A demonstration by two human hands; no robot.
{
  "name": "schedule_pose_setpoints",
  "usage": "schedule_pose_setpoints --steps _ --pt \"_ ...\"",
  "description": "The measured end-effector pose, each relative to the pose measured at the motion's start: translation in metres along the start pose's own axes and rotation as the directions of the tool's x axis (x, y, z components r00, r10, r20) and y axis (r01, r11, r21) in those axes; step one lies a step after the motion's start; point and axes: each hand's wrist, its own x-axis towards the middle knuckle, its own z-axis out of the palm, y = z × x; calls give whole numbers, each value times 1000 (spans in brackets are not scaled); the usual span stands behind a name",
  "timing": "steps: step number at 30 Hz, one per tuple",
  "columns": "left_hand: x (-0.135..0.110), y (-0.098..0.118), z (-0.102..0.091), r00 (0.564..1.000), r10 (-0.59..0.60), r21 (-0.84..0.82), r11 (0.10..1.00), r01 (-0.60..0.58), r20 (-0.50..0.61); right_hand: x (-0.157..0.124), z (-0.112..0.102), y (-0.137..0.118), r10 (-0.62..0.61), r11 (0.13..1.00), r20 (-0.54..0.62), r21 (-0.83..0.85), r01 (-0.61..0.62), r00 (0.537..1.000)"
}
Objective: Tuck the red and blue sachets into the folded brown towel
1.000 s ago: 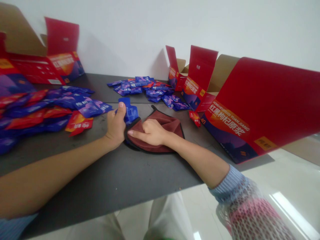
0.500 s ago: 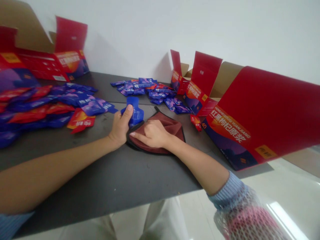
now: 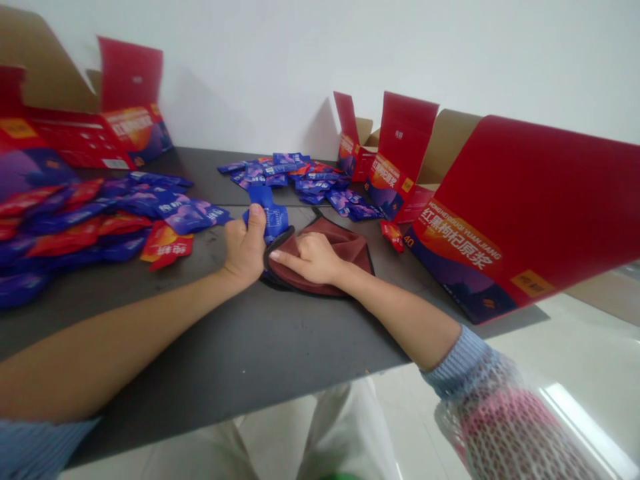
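Note:
My left hand (image 3: 243,245) is closed on a blue sachet (image 3: 275,221), thumb on top, the sachet's narrower end pointing away from me. Against the sachet's lower part lies a brown cloth (image 3: 351,248) with black edging. My right hand (image 3: 314,259) grips this cloth, its thumb pressing the folded left edge close to my left fingers. Folds of the cloth hide the near end of the sachet. The rest of the cloth spreads on the dark grey table (image 3: 240,360) under my right hand.
Blue and red sachets form a large pile (image 3: 100,213) at left and a smaller pile (image 3: 300,177) at the back. Open red cartons stand at back left (image 3: 133,133) and along the right (image 3: 395,177), with a big one (image 3: 500,233) nearest. A single red sachet (image 3: 393,235) lies beside them.
The cloth's left edge has folded up higher around the sachet's lower part, and my right hand has shifted slightly right with it. My left hand has tilted the sachet a little.

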Motion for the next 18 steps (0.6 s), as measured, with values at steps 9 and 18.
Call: schedule_pose_setpoints --steps 9,18 --pt "-3 7 3 991 -63 -56 996 70 122 -9 3 -6 82 941 -66 333 -56 994" --pt "-14 16 0 953 161 58 982 -181 257 -4 7 1 352 761 -259 638 -115 899"
